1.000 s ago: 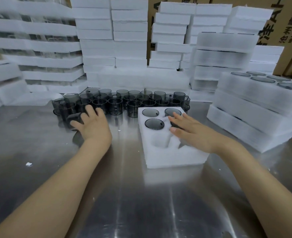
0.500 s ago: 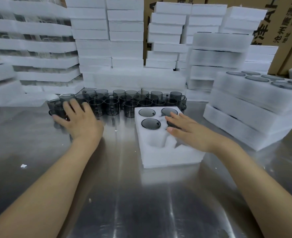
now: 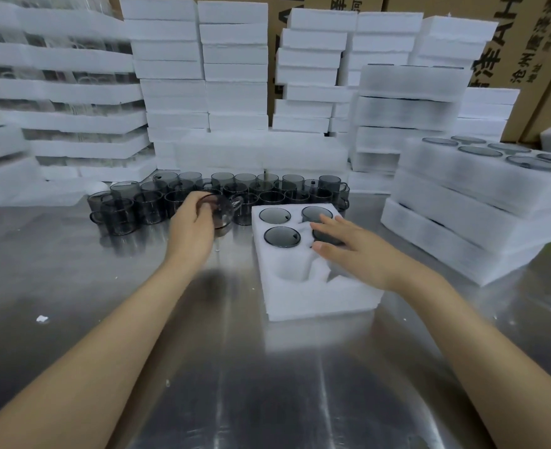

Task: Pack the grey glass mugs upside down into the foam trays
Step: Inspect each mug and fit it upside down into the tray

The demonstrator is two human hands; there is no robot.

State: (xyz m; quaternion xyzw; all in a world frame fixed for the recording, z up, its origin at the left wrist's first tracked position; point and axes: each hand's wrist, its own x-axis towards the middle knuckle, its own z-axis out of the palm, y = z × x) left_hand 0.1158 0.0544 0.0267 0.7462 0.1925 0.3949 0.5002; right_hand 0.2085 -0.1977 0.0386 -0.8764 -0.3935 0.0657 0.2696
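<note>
A white foam tray (image 3: 319, 296) lies on the steel table in front of me. Grey glass mugs sit upside down in its far pockets, one at the near left of them (image 3: 282, 236). The pocket nearest me (image 3: 292, 270) is hollow. My right hand (image 3: 355, 251) rests flat on the tray, its straight fingers over a mug in the right-hand pocket. My left hand (image 3: 191, 226) grips a grey mug (image 3: 219, 211), tilted and lifted just left of the tray. Several loose mugs (image 3: 222, 191) stand in rows behind.
Stacks of white foam trays (image 3: 235, 72) wall the back of the table. A filled stack (image 3: 481, 196) with mug bottoms showing stands at the right. Cardboard boxes (image 3: 523, 43) rise behind. Bare steel table (image 3: 222, 367) lies near me.
My left hand has moved right from the left end of the mug rows and now holds a lifted mug near the tray. My right hand has stayed on the tray.
</note>
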